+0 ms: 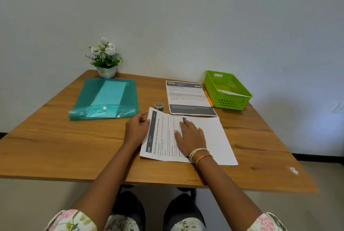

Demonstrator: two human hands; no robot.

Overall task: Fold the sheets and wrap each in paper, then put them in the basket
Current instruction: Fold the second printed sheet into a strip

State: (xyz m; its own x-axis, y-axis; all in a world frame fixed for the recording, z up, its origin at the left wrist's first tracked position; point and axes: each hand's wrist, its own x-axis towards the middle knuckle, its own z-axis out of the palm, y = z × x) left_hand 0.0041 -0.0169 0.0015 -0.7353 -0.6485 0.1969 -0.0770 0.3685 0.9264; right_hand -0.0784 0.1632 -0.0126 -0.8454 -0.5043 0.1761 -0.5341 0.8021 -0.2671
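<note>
— Wooden table (55,137) against a plain wall; where did the sheet (163,137) lie?

— Directly under both hands, its long axis running left to right, header at the left edge. A blank paper (219,141) lay beneath, poking out rightward.

— And the hands?

— The left hand (136,126) pinched the sheet's left edge; the right hand (189,136) pressed flat, fingers straight. The basket (228,89) stood far right, nearer the right hand.
</note>
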